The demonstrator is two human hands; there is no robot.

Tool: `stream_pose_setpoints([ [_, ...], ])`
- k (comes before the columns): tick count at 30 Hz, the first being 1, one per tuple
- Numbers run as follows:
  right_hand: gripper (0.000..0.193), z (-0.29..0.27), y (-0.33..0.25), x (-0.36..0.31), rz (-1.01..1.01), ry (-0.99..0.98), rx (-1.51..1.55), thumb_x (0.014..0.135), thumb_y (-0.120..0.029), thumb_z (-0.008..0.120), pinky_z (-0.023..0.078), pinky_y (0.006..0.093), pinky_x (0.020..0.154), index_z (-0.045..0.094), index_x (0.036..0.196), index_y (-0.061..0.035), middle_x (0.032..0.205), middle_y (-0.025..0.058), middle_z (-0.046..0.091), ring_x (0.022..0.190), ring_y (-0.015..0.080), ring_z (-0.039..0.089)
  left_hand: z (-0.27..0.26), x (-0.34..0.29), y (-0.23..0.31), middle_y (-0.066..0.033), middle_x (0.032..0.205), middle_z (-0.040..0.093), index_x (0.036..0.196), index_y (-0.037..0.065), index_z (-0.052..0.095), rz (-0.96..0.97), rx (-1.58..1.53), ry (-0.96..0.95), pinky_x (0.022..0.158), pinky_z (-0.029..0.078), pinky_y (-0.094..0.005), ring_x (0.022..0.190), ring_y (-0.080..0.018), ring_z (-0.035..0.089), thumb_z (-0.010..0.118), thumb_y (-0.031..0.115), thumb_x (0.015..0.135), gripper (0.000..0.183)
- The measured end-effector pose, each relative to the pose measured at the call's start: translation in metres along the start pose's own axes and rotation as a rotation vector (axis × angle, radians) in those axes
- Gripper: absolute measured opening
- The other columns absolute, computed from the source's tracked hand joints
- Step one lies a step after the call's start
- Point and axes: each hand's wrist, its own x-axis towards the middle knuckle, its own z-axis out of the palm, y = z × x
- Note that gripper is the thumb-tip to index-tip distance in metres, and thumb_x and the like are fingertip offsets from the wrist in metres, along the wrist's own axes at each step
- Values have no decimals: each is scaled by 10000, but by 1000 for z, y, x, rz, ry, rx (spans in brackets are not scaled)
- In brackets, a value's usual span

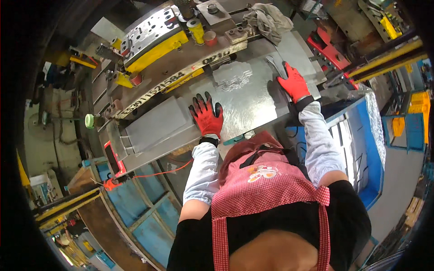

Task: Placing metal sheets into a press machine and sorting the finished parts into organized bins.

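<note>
My left hand (207,118), in a red glove with dark fingertips, lies flat with fingers spread. It rests at the left edge of a shiny metal sheet (246,101), beside a duller grey plate (158,125). My right hand (296,84), also red-gloved, is at the sheet's right side. Its fingers close around a slim metal tool with a rounded end (272,62), which points away from me and to the left; its exact kind is unclear and the glove hides part of it. Ripples of reflected light show on the sheet's far part.
Beyond the sheet stands a press die (156,54) with yellow sides and a holed top. A crumpled grey cloth (270,20) lies at the back. To the right are a blue bin (373,180) and a red control box (327,47). A red cord (167,171) hangs at the front left.
</note>
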Motion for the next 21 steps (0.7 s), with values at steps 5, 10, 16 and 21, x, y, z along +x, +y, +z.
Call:
stream_pose_setpoints([
  [5, 588, 29, -22, 26, -166, -25, 546, 806, -385, 530, 350, 346, 942, 392, 1279, -64, 1217, 172, 477, 1124, 314, 449, -1, 1, -2, -139, 1380, 281, 1322, 140, 330, -33, -65, -18, 1037, 129, -512, 1282, -326, 225, 511, 404, 796, 616],
  [10, 458, 91, -25, 80, -196, -213, 943, 880, -293, 426, 318, 325, 975, 399, 1270, -54, 1265, 156, 451, 1169, 308, 416, -7, 33, 12, -157, 1313, 381, 1281, 91, 382, -242, -456, -58, 1022, 221, -430, 1221, -322, 330, 531, 442, 787, 624],
  [16, 499, 89, -61, 84, -574, -279, 275, 831, -154, 433, 312, 358, 995, 327, 1314, -84, 1296, 200, 384, 1176, 337, 393, 24, 94, 4, -209, 954, 602, 1054, 66, 577, -482, -822, -226, 785, 432, -410, 927, -354, 561, 525, 411, 819, 421],
  [21, 602, 92, -66, 105, -371, -330, 376, 824, -540, 399, 355, 376, 937, 503, 1190, -73, 1217, 210, 470, 1116, 343, 451, 50, 104, 11, -210, 1012, 589, 1073, 62, 573, -255, -625, -190, 804, 418, -409, 939, -355, 554, 523, 404, 822, 426],
])
